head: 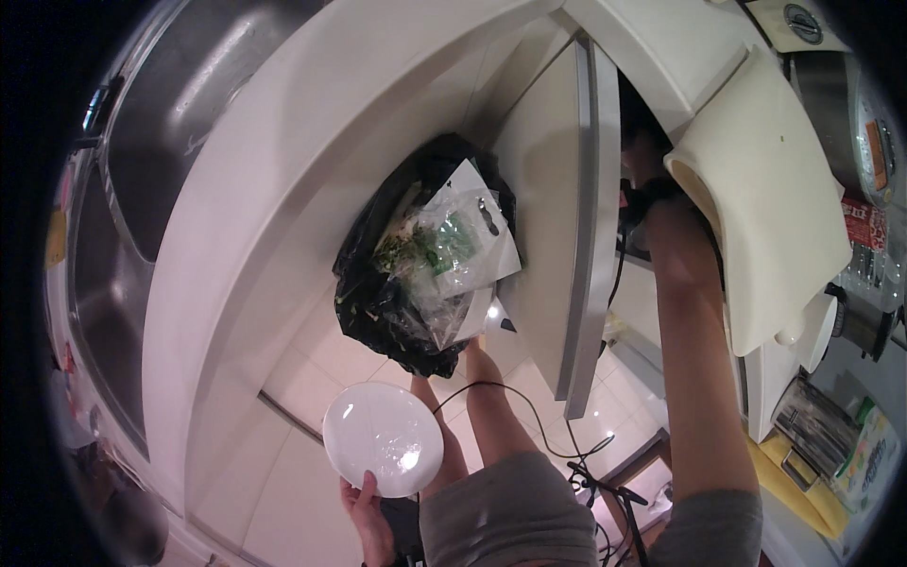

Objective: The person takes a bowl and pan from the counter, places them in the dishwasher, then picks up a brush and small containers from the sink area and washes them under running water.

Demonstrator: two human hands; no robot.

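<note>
My left hand [367,512] grips the lower rim of a white round plate [382,436], thumb on top. The plate's glossy upper face shows light reflections. My right forearm reaches past the cabinet door [545,212] into a dark opening beside a cream-coloured curved panel [772,191]. In that shadow my right hand [641,159] is dim and blurred, so its fingers and anything in them cannot be made out. Between the counter and the door is a black rubbish bag [368,312], its mouth spread wide. Clear plastic packaging [453,244], white sheets and green food scraps lie in it.
A steel sink [198,92] lies at the left behind the white counter edge [234,220]. Thin black cables [531,397] loop over my lap. At right, a metal canister [808,429] stands by a yellow cloth [801,482]. Floor tiles [283,461] show below.
</note>
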